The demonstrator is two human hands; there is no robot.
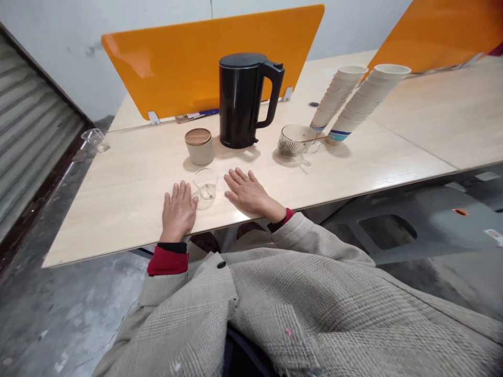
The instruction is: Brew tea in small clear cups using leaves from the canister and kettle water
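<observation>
Palm down on the light wooden table (129, 188), my left hand (179, 210) lies flat with its fingers stretched forward, holding nothing. My right hand (249, 192) rests flat too, fingers slightly apart and pointing up and left. Between them stands a small clear cup (206, 183) with a few dark bits at its bottom; neither hand grips it. Behind the cup is a grey canister (200, 152) with a wooden lid, closed. A black electric kettle (239, 102) stands farther back, its handle to the right. Right of it sits a ribbed glass cup (291, 141) with a thin brown stick across it.
Two tall stacks of paper cups (338, 94) lean at the back right. An orange divider (168, 73) stands along the back, with pens (208, 112) at its foot. Another clear cup (96, 139) is at the far left edge. A grey stool (428, 209) stands beyond the front edge.
</observation>
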